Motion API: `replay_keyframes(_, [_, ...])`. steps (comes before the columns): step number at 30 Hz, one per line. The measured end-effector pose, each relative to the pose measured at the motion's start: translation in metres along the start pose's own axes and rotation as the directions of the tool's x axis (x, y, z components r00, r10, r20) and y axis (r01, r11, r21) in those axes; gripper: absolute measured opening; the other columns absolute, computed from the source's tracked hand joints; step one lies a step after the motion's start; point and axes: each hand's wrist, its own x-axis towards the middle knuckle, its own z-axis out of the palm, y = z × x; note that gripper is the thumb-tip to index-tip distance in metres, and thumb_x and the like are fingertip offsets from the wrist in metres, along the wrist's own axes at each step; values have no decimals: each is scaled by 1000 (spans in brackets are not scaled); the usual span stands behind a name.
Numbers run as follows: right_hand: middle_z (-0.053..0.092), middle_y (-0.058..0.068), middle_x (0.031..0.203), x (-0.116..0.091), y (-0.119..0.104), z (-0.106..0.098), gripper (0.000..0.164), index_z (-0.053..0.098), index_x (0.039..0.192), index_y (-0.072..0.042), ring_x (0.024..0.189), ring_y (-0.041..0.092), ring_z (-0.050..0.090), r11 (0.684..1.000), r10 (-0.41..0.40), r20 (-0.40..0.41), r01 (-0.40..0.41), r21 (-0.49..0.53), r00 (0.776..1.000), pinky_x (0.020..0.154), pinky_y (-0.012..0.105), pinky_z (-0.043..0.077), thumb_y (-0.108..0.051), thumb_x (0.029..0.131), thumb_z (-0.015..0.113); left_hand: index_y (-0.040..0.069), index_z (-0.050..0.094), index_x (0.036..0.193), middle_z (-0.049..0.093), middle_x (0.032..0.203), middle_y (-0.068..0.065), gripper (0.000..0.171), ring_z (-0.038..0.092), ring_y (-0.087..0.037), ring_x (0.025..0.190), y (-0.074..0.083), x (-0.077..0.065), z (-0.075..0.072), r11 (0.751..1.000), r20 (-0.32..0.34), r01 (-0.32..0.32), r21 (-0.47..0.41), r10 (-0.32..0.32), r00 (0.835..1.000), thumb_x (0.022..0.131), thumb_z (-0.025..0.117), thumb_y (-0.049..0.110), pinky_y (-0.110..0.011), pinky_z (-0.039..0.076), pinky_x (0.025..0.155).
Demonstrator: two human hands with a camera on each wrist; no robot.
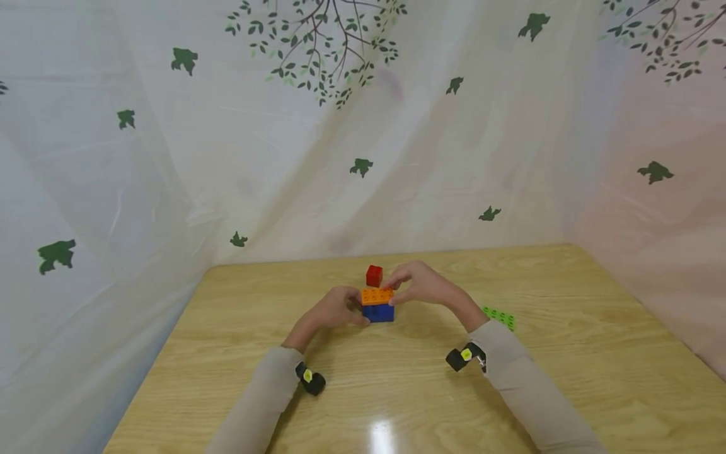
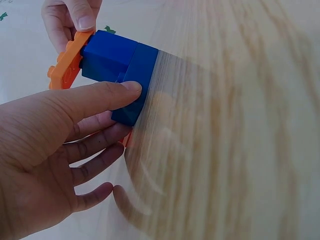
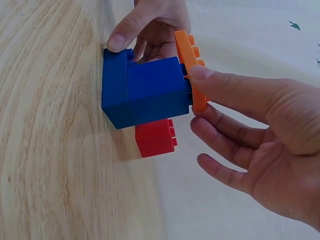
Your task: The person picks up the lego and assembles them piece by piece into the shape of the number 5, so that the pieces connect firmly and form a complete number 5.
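Note:
Two joined blue toy bricks, a flat lower one and a taller upper one, stand on the table. My left hand grips the lower brick at its left end, thumb in front and fingers behind. On top lies a flat orange studded brick, pinched at its right end between the thumb and fingers of my right hand. Blue studs show in a slim gap beneath the orange brick, which looks slightly tilted. Just behind this stack is a red brick, touched by neither hand.
A flat light-green studded piece lies to the right, partly covered by my right forearm. The wooden table reaches back to a hanging white cloth with leaf prints. Each wrist carries a small black camera.

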Motion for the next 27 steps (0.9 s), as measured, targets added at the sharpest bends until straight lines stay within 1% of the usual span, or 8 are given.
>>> replay_keyframes(3, [74,7,107,-1,1,1,29,77,114,-7,98,28,64,1000,-15,5,15,1,1000,88,40,54,-16,87,81,6,71,105,73,103,-4,33,61,-18,95,-1,0,1,1000,4,-1,-3,1,1000,80,88,21,-43,51,96])
replay_keyframes(6, [75,8,108,-1,1,2,29,77,115,-6,100,33,64,1000,-16,7,16,3,1000,89,40,54,-16,88,80,5,71,106,73,104,-4,34,61,-18,95,-2,-1,1,1000,9,-4,-6,4,1000,80,87,21,-43,51,97])
replay_keyframes(8, [75,9,108,-1,2,2,29,77,115,-6,100,34,64,1000,-16,7,16,5,1000,89,38,54,-16,88,80,5,71,107,73,104,-4,35,61,-18,95,-3,-1,2,1000,11,-2,-4,2,1000,80,87,21,-43,51,97])
replay_keyframes(11, [74,8,108,-1,2,3,29,77,114,-6,99,31,64,1000,-13,1,13,3,1000,89,37,54,-16,88,81,5,71,106,72,104,-4,34,60,-18,94,-2,-1,1,1000,12,8,-8,-8,1000,80,87,21,-43,51,97])
replay_keyframes(15, [75,8,107,0,2,3,28,78,113,-6,97,27,64,1000,-18,-6,18,0,1000,90,44,55,-15,87,81,5,71,105,72,104,-5,34,61,-18,94,0,-1,0,1000,16,14,-12,-14,1000,80,87,20,-42,51,95])
replay_keyframes(18, [75,8,107,1,2,1,28,78,112,-5,97,28,65,1000,-26,-12,26,-10,1000,90,47,55,-15,86,82,5,71,105,72,104,-5,34,60,-18,94,2,0,-2,1000,16,14,-9,-13,1000,80,87,20,-42,51,95])
replay_keyframes(22, [76,7,106,2,1,-1,29,78,112,-6,95,27,65,999,-38,-14,38,-20,999,88,42,55,-15,85,83,5,71,105,72,103,-5,34,61,-17,93,1,2,-3,1000,17,4,-12,-4,1000,79,88,19,-39,53,92])
replay_keyframes(27, [76,7,104,5,1,-1,29,79,111,-6,92,19,63,999,-43,-16,43,-22,999,85,38,54,-15,84,84,4,71,105,73,101,-6,34,63,-16,90,-2,3,-3,1000,21,-18,-23,19,1000,78,88,17,-35,54,87])
